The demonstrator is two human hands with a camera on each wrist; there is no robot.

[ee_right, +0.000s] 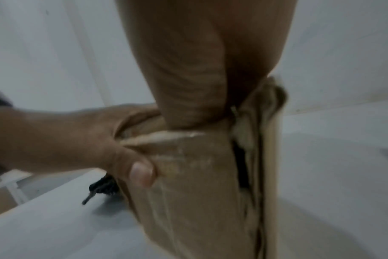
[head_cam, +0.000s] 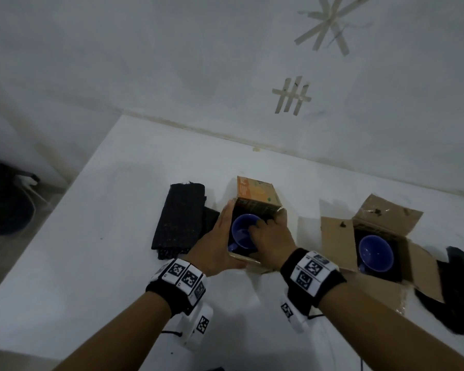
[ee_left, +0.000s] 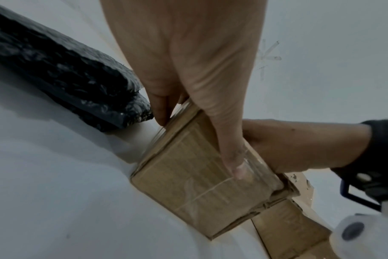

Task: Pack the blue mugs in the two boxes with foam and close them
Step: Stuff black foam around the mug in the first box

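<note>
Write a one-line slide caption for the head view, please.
Both hands hold the left box with a blue mug inside.

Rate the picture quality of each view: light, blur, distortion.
Head view: dim, even light, wide-angle bend along the white table, fairly sharp on the blue mug. Left wrist view: left hand looms large, brown cardboard box slightly smeared. Right wrist view: blurriest, right hand and box soft.
</note>
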